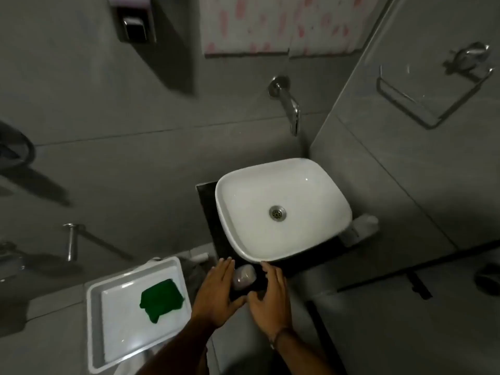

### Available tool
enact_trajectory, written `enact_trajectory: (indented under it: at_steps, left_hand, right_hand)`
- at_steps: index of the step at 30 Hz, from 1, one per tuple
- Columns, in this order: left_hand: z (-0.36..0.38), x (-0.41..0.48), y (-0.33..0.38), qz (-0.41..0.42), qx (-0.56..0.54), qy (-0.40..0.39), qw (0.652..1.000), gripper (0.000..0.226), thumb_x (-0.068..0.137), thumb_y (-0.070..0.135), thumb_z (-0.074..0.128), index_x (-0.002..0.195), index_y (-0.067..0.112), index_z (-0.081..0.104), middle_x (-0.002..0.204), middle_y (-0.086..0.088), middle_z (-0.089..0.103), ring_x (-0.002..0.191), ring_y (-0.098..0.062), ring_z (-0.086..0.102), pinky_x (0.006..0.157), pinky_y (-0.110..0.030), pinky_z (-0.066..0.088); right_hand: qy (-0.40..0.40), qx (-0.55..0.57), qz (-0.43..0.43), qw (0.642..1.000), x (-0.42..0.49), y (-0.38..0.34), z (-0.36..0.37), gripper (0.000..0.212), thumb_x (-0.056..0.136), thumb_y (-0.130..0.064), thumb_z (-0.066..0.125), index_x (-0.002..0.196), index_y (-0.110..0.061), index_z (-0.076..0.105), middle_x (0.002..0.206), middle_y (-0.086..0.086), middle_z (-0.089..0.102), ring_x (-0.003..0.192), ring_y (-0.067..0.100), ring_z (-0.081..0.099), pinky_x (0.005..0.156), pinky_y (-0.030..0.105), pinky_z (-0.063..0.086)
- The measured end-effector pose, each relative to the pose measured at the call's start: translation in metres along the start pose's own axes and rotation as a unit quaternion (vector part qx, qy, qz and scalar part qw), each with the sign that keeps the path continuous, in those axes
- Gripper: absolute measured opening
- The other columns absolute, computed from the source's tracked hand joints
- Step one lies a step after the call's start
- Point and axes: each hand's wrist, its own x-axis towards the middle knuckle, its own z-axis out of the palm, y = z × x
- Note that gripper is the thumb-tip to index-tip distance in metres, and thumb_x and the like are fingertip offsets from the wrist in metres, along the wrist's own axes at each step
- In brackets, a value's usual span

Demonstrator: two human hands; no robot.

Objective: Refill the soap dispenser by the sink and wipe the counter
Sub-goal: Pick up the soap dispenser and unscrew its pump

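A white basin (284,209) sits on a small dark counter (213,234). On the counter's front edge lies a pale rounded object (244,276), possibly a soap container; I cannot tell what it is. My left hand (216,293) is open just to its left, fingers stretched toward the basin. My right hand (270,296) is open just to its right, fingers spread, not gripping it. A green cloth (161,297) lies in a white tray (116,328) at the lower left. A wall-mounted dispenser (132,20) hangs at the top left.
A chrome tap (289,104) juts from the wall above the basin. A pale bottle-like shape (361,228) lies right of the basin. A towel bar (433,96) is on the right wall, and a chrome peg (71,240) on the left wall.
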Motion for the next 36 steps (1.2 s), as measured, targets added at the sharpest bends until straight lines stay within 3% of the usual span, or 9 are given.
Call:
enact_trajectory:
  at_steps: [5,9,16,20,24,27,32,34,36]
  left_hand:
    - [0.007,0.018,-0.005,-0.029,-0.153,-0.03,0.987,0.078,0.089,0.029,0.079,0.159,0.016,0.045,0.161,-0.008,0.051,0.15,-0.027,0.048,0.122,-0.036,0.04]
    - [0.006,0.024,-0.012,-0.022,-0.181,0.002,0.983,0.064,0.082,0.036,0.079,0.143,0.021,0.064,0.137,-0.002,0.071,0.121,-0.025,0.071,0.103,-0.035,0.056]
    - [0.012,0.02,-0.02,0.003,-0.205,0.023,0.979,0.057,0.084,0.04,0.085,0.137,0.026,0.068,0.126,0.006,0.075,0.112,-0.012,0.072,0.098,-0.032,0.058]
    - [0.014,0.022,-0.024,-0.001,-0.203,0.019,0.979,0.06,0.083,0.043,0.086,0.137,0.023,0.069,0.127,0.004,0.075,0.112,-0.012,0.071,0.098,-0.033,0.058]
    - [0.015,0.021,-0.022,0.021,-0.206,0.022,0.978,0.058,0.085,0.049,0.078,0.137,0.025,0.068,0.125,0.005,0.075,0.109,-0.004,0.065,0.096,-0.028,0.055]
    - [0.016,0.021,-0.022,0.021,-0.206,0.033,0.978,0.057,0.083,0.04,0.084,0.136,0.031,0.066,0.122,0.017,0.069,0.108,-0.001,0.065,0.094,-0.02,0.052]
    - [0.017,0.017,-0.024,0.025,-0.212,0.039,0.976,0.06,0.081,0.044,0.084,0.137,0.031,0.066,0.122,0.022,0.064,0.11,0.004,0.062,0.096,-0.012,0.047]
    - [0.017,0.016,-0.023,0.029,-0.207,0.044,0.977,0.058,0.082,0.051,0.078,0.135,0.03,0.067,0.121,0.019,0.067,0.107,0.006,0.061,0.093,-0.006,0.043]
    - [0.019,0.015,-0.021,0.034,-0.205,0.038,0.977,0.056,0.084,0.049,0.076,0.135,0.028,0.069,0.121,0.011,0.073,0.105,0.002,0.063,0.092,-0.015,0.052]
  right_hand:
    - [0.046,0.157,0.132,0.978,0.011,-0.009,0.032,0.061,0.071,-0.013,0.086,0.12,-0.041,0.063,0.112,-0.018,0.064,0.099,0.005,0.067,0.082,0.031,0.063]
    - [0.081,0.163,0.181,0.966,0.024,-0.006,0.048,0.042,0.065,-0.021,0.094,0.102,-0.03,0.075,0.1,-0.011,0.071,0.089,0.009,0.07,0.076,0.035,0.064]
    - [0.109,0.136,0.151,0.973,0.024,0.006,0.063,0.023,0.069,-0.02,0.09,0.083,-0.029,0.075,0.082,-0.012,0.072,0.076,0.004,0.069,0.06,0.01,0.053]
    - [0.029,0.114,0.098,0.988,0.028,0.017,0.051,0.053,0.075,-0.006,0.08,0.101,-0.051,0.069,0.105,-0.02,0.07,0.1,0.001,0.069,0.087,0.023,0.061]
    - [0.036,0.173,0.138,0.975,0.024,0.019,0.047,0.094,0.055,-0.02,0.093,0.13,-0.056,0.049,0.115,-0.023,0.062,0.103,-0.005,0.065,0.077,0.015,0.059]
    - [0.075,0.195,0.149,0.967,0.026,0.014,0.053,0.09,0.056,-0.017,0.097,0.116,-0.063,0.048,0.097,-0.014,0.067,0.089,0.0,0.068,0.068,0.014,0.058]
    - [0.08,0.2,0.141,0.966,0.015,0.025,0.05,0.093,0.071,-0.002,0.088,0.119,-0.069,0.046,0.099,-0.025,0.071,0.089,0.002,0.072,0.072,0.016,0.06]
    - [0.078,0.202,0.142,0.966,0.011,0.024,0.05,0.094,0.063,-0.008,0.093,0.124,-0.062,0.047,0.103,-0.028,0.07,0.093,-0.002,0.071,0.073,0.016,0.06]
    - [0.085,0.197,0.142,0.966,0.009,0.019,0.053,0.092,0.054,-0.02,0.098,0.122,-0.058,0.05,0.103,-0.027,0.069,0.095,-0.006,0.069,0.072,0.013,0.059]
